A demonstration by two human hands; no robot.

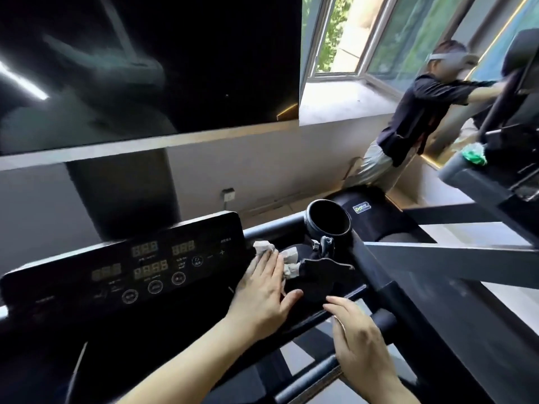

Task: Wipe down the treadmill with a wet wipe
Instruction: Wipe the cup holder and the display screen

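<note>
Left hand (pixel 262 293): lay flat with straight fingers, pressing on the wet wipe (pixel 264 248) and gripping nothing.
Right hand (pixel 358 339): was released, fingers loosely extended and holding nothing, just right of the left hand and nearer the wearer, at a black handlebar (pixel 385 319); contact could not be told.
Wet wipe: was white and crumpled, under the left fingers at the right end of the treadmill console (pixel 131 272), its edges showing past the fingertips.
Treadmill console: was left of the left hand, a dark panel with digit displays and round buttons.
Cup holder (pixel 328 218): was round and black, just beyond the left fingertips.
Other person (pixel 423 112): was well beyond the right hand, leaning on another machine by the window (pixel 344 33).
</note>
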